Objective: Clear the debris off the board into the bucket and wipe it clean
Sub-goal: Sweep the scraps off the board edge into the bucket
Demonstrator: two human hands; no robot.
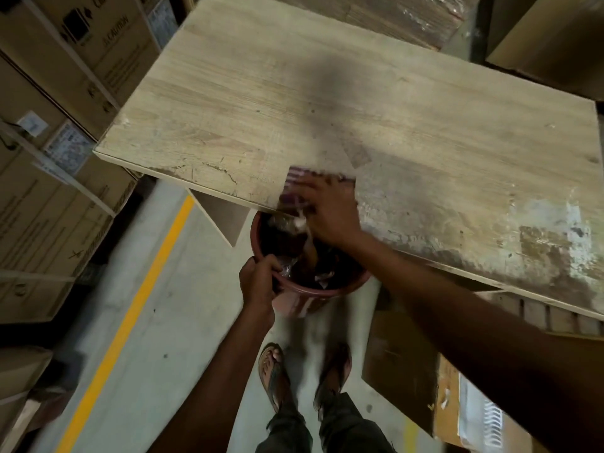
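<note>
Brown cardboard boxes stood stacked on the left, beside a yellow line painted on the grey concrete floor. My left hand gripped the near rim of the round reddish bucket, which was under the board's near edge with scraps inside. My right hand pressed with stretched fingers on a striped cloth, blurred, at that edge above the bucket. The board was flat, pale wood-grain, its near right part stained and scratched. Flat cardboard lay at the right.
</note>
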